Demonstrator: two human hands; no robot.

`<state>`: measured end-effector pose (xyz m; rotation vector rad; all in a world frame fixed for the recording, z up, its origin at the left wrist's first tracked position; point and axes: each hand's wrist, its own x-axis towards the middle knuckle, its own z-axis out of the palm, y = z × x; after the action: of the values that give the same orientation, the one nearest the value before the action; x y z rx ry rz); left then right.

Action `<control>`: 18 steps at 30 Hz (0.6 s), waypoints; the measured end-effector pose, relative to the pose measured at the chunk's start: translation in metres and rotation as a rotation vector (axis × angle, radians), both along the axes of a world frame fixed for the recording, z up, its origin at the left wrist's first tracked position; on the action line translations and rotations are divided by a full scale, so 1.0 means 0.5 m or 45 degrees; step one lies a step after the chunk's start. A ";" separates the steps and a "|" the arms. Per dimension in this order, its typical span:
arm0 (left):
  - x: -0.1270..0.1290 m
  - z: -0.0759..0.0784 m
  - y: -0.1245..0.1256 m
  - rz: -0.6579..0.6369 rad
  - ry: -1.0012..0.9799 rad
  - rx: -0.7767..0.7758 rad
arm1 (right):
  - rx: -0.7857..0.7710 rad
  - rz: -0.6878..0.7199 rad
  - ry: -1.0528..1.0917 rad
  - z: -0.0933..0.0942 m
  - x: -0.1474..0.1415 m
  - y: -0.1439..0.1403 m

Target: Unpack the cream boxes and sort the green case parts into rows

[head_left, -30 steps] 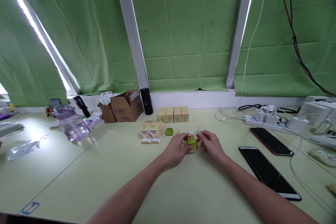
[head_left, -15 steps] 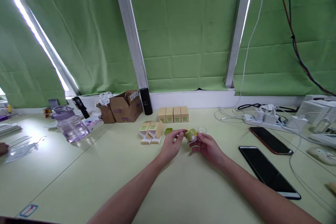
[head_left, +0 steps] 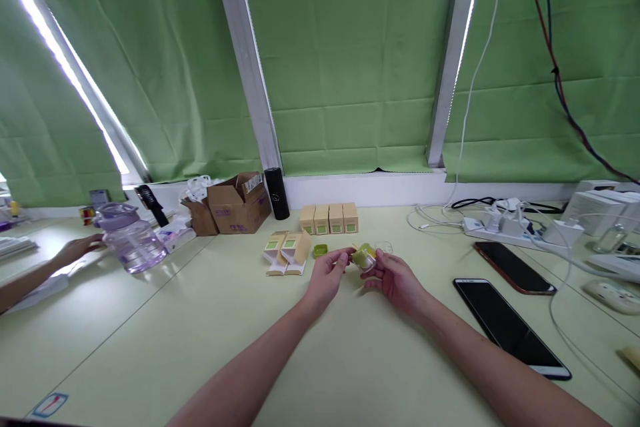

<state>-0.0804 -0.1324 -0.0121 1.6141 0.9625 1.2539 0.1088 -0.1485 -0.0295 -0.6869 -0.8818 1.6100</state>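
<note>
A small green item with a clear casing (head_left: 365, 257) is held above the table between my two hands; its exact kind is too small to make out. My left hand (head_left: 327, 273) pinches its left side with thumb and forefinger. From the right, my right hand (head_left: 395, 277) grips it with curled fingers. A small green square piece (head_left: 321, 250) lies just beyond my left fingertips. Behind my right fingers is a clear plastic cover (head_left: 384, 247), partly hidden. Two opened small cardboard boxes (head_left: 295, 247) lie left of my left hand.
Several closed small boxes (head_left: 329, 219) stand in a row at the back. On the right lie two phone-like devices (head_left: 510, 327) and a power strip (head_left: 515, 235) with cables. At left, another person's hand (head_left: 90, 244) is near a purple jug (head_left: 131, 240). A carton (head_left: 237, 207) stands behind.
The other person's arm at left has reached in toward the purple jug. The green item has tilted slightly between my hands, which stay almost in place.
</note>
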 end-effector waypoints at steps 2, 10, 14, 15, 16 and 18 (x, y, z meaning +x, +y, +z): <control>0.000 0.001 -0.001 0.010 -0.011 0.002 | 0.054 -0.052 -0.057 0.005 0.000 -0.004; 0.005 0.001 0.001 -0.004 -0.204 -0.099 | 0.309 -0.349 -0.314 0.010 -0.016 -0.011; 0.002 -0.003 0.004 -0.030 -0.334 -0.152 | 0.412 -0.455 -0.358 0.007 -0.022 -0.009; 0.002 -0.004 0.004 -0.033 -0.343 -0.153 | 0.418 -0.461 -0.360 0.007 -0.023 -0.009; 0.001 -0.004 0.003 -0.030 -0.344 -0.148 | 0.421 -0.456 -0.361 0.007 -0.023 -0.009; 0.001 -0.004 0.003 -0.005 -0.338 -0.130 | 0.429 -0.434 -0.357 0.007 -0.023 -0.010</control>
<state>-0.0801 -0.1311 -0.0139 1.3311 0.8414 1.3541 0.0974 -0.1537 -0.0262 -0.7838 -1.1395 1.0459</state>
